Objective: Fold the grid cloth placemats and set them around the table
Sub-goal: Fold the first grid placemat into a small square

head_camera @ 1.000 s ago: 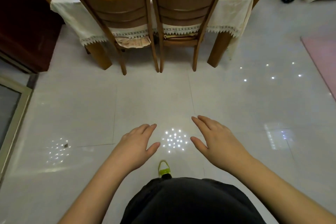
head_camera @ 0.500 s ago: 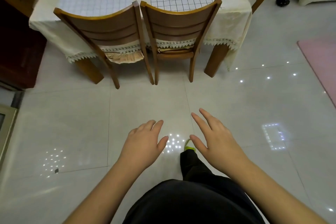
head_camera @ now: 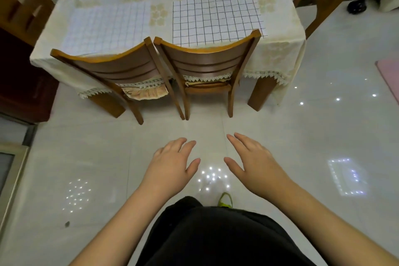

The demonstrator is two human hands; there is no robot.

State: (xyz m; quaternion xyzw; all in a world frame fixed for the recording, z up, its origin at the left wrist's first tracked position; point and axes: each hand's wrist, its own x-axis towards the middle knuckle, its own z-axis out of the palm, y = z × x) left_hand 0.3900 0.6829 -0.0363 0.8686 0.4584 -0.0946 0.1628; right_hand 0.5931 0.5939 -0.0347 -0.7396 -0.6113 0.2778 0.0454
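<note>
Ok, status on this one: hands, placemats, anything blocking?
Left hand and right hand open, empty. Grid placemats flat on table, untouched. Two chairs between person and table.

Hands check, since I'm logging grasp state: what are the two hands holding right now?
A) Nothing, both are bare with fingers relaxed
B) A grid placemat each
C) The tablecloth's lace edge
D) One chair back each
A: the left hand and right hand hover over the floor, fingers loose, while the dark-lined placemat lies flat on the table.
</note>
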